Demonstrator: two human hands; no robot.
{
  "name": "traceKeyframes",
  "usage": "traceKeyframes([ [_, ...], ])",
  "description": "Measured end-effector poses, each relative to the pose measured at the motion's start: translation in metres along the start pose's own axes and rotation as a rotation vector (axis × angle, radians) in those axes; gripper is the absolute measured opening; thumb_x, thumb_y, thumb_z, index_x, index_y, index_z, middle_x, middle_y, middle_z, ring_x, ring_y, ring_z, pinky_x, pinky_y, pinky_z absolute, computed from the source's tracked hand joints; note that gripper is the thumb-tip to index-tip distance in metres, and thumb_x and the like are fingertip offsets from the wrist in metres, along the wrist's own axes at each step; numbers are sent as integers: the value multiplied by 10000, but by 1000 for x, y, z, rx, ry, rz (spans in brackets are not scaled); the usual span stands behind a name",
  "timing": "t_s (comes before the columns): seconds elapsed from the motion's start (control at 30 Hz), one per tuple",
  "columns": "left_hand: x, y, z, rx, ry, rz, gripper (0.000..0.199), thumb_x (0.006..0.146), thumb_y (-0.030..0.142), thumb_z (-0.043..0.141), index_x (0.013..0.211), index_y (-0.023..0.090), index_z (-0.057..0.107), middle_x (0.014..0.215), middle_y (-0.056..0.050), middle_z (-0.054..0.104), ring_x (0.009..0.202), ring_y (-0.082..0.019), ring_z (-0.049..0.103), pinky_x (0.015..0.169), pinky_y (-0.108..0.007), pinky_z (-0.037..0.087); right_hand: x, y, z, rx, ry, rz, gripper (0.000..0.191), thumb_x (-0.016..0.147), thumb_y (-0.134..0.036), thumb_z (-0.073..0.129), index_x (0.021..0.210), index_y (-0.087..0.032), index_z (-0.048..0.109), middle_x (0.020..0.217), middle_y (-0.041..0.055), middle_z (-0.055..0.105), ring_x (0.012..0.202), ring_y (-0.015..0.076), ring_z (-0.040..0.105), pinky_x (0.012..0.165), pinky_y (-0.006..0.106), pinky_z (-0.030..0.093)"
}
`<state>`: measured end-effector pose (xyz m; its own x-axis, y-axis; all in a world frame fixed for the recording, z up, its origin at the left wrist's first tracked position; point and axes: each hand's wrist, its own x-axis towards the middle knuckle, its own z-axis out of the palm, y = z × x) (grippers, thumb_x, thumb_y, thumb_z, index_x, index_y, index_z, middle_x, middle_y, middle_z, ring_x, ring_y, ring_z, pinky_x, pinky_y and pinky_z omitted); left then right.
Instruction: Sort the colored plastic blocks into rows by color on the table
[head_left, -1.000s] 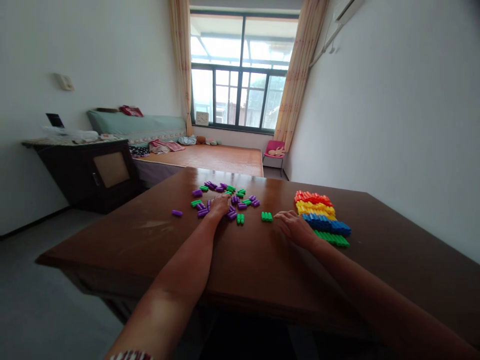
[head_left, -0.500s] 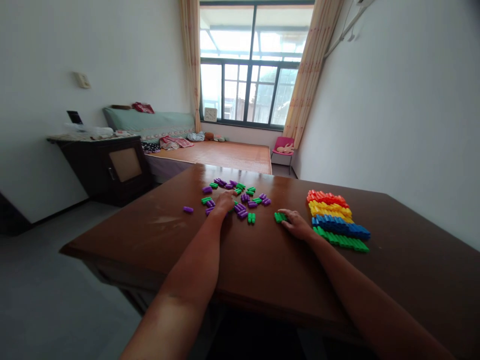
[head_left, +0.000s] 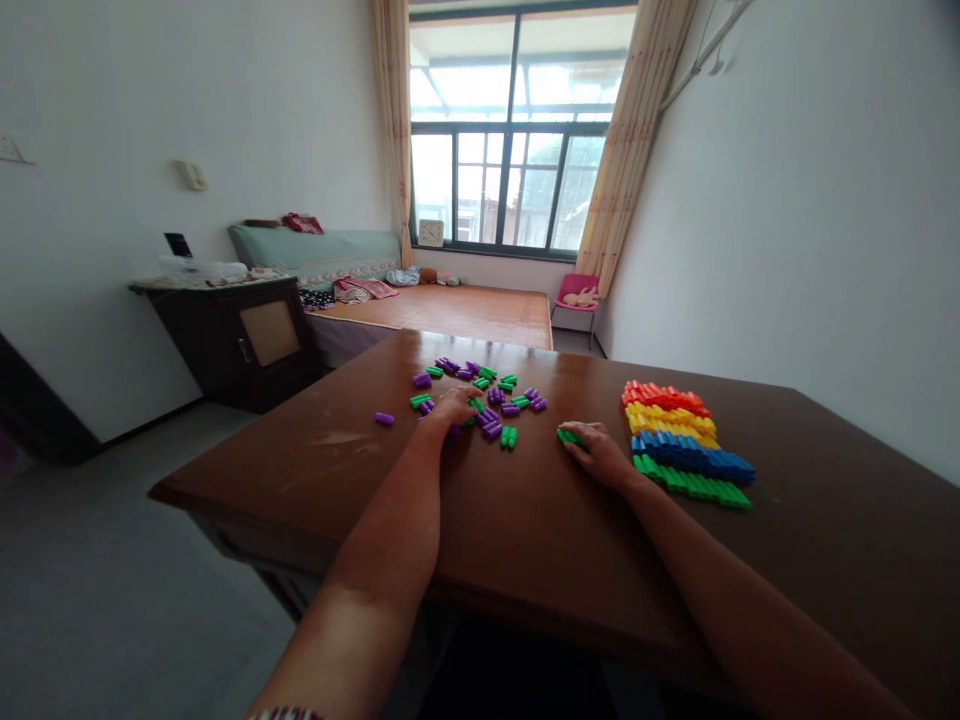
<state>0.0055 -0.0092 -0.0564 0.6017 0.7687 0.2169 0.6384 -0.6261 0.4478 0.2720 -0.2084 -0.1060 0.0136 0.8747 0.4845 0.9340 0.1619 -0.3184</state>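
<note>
My left hand [head_left: 452,406] is among loose plastic blocks on the brown table [head_left: 360,470], its fingers closed around a green block [head_left: 477,405]. Purple blocks [head_left: 491,430] lie close around it, with a green pair [head_left: 509,437] a little nearer to me. To the right, my right hand [head_left: 600,452] rests on the tabletop, its fingers curled over a small group of green blocks [head_left: 568,437], mostly covered by them. Right of that hand stand joined rows: a red row [head_left: 664,397], a yellow row [head_left: 671,424], a blue row [head_left: 690,456] and a green row [head_left: 690,482].
One purple block [head_left: 385,419] lies apart on the left. Beyond the table are a bed [head_left: 480,312], a dark cabinet [head_left: 232,335] and a pink chair [head_left: 576,290] with a soft toy on it. A white wall rises on the right.
The view has turned slightly left, so everything sits further right. My right fingers now cover more of the green blocks. My left fingers have come down at a green block.
</note>
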Motion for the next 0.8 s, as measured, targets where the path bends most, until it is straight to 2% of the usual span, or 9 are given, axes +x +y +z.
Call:
traceKeyframes([
  [0.13,-2,6,-3,17,-63,61,545,706,50,547,1203,247,656,1261,-33,647,1196,-213,564,1047,-305,408,0,-1,-1,-8,-6,28,376,832,-312,548,1182,-204,635,1155,81,682,1067,257,569,972,427,437],
  [0.27,-3,8,-4,82,-133,45,516,719,106,579,1208,251,654,1268,-47,643,1185,-232,572,1024,-304,422,-1,0,0,5,-21,37,375,813,-290,568,1176,-226,635,1135,70,687,1049,250,563,934,409,460],
  [0.33,-2,7,-2,114,-128,43,462,744,164,603,1192,264,661,1251,-42,653,1168,-237,582,1019,-310,423,0,-1,-1,22,-28,48,344,820,-266,558,1152,-228,642,1084,69,698,1016,239,570,912,393,468],
  [0.47,4,2,3,181,-88,6,366,802,304,625,1160,252,676,1213,-63,672,1143,-256,595,1001,-334,430,2,-7,-9,37,-67,49,267,836,-251,564,1088,-221,649,1043,65,704,942,222,591,893,383,462],
  [0.57,8,1,7,214,-45,-21,317,806,349,634,1104,265,697,1173,-57,691,1115,-257,608,975,-329,440,5,-14,-11,46,-97,13,221,847,-245,575,1054,-231,648,1049,57,702,946,208,610,906,370,444],
  [0.67,9,2,8,293,55,-18,333,824,398,612,1112,253,693,1124,-79,705,1088,-280,619,959,-357,445,12,-17,-16,48,-107,46,204,832,-256,612,1029,-228,656,981,52,705,907,199,624,857,338,453],
  [0.73,8,6,7,303,157,2,371,860,418,559,1166,235,663,1138,-95,697,1089,-286,617,941,-364,454,15,-14,-29,68,-122,128,209,813,-271,640,1015,-224,663,871,35,699,806,183,627,766,305,466],
  [0.8,8,13,5,223,234,24,399,891,428,511,1213,222,626,1131,-93,696,1061,-266,632,900,-340,475,11,-6,-55,104,-134,188,223,805,-296,648,1016,-225,664,795,14,680,723,165,615,693,278,461],
])
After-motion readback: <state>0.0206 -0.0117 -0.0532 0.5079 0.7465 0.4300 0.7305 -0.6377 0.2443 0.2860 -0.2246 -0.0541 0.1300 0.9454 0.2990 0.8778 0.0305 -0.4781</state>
